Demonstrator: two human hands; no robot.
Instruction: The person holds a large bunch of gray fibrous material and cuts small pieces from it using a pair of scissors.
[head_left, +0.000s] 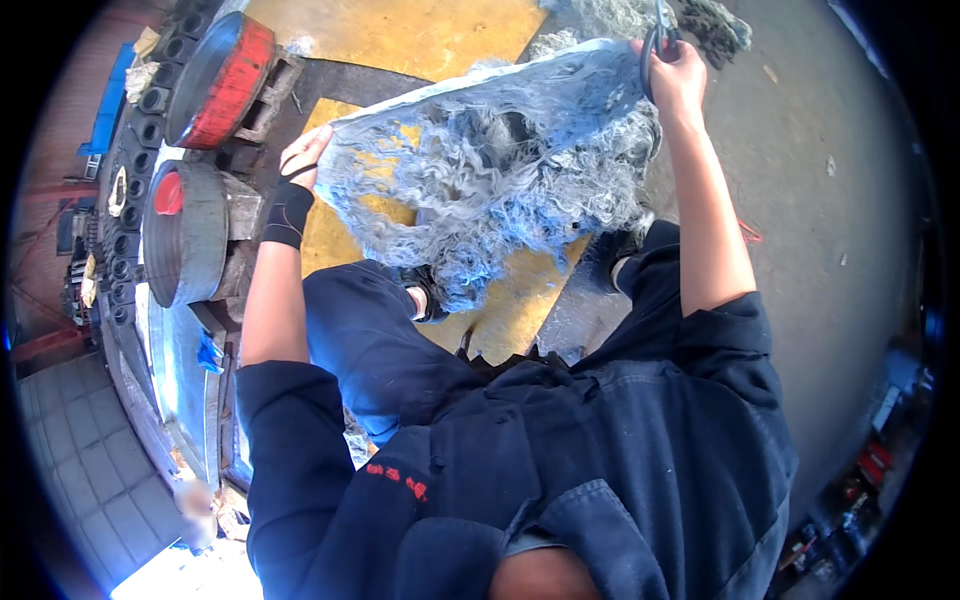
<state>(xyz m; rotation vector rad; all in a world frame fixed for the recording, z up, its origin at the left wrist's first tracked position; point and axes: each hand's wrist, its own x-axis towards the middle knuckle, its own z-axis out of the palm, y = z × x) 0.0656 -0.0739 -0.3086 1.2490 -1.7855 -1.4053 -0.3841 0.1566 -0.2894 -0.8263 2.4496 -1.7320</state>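
Observation:
A shaggy sheet of matted grey-blue fibre (pixel 530 205) hangs stretched between my hands, with ragged gaps and loose strands. Its pale upper edge runs taut from one hand to the other. At the left end, my left hand (pixel 306 157) pinches the corner of the sheet; a black band wraps that wrist. My right hand (pixel 680 80) is closed around dark-handled scissors (pixel 648 72), blades pointing up and away. The sheet's right corner meets that same hand, though the fingers hide how it is gripped. The lower fringe dangles above the floor between my legs.
Yellow sheets (pixel 400 35) lie on the grey floor (pixel 820 200), under and beyond the fibre. More fibre (pixel 615 18) and a dark tuft (pixel 718 28) lie at the far right. On the left stand a red-and-black drum (pixel 228 85) and a dark round drum (pixel 195 245), by pallets.

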